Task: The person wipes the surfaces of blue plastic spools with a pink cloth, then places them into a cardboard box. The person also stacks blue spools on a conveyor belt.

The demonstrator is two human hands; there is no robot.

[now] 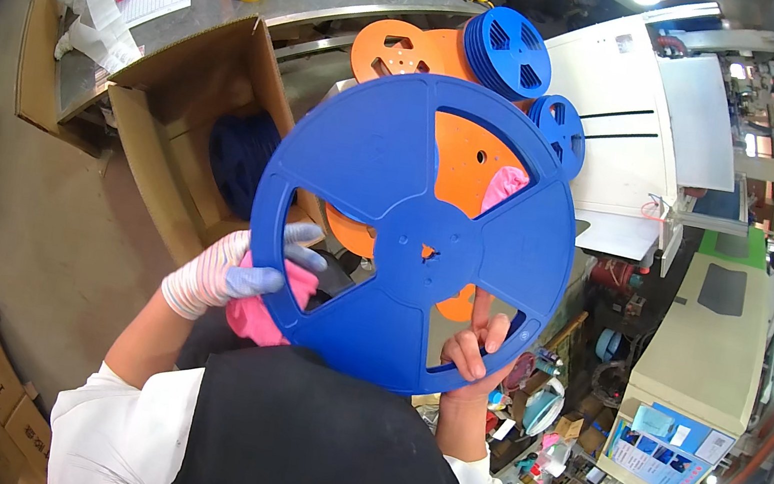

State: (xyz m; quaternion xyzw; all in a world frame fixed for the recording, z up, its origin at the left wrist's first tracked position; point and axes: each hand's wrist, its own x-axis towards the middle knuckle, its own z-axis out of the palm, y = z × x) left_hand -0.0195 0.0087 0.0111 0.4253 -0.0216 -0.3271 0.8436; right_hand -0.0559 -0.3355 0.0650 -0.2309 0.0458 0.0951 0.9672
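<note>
While left hand [222, 274] and right hand [475, 347] gripped a round blue plastic reel [403, 267] between them, inspection seemed underway; turning probably needed both.

The big reel [404, 260] is plain blue all over. The left hand [236, 271] has a white glove [196, 277] with thin pinkish stripes and pale blue fingers. Beside it is a bright pink cloth [263, 312]. Far off, some flat reels [374, 46] are orange, and the stacked reels [503, 56] are blue. The left box [164, 146] is brown. The apron [315, 443] is black, the sleeves [120, 423] white.
</note>
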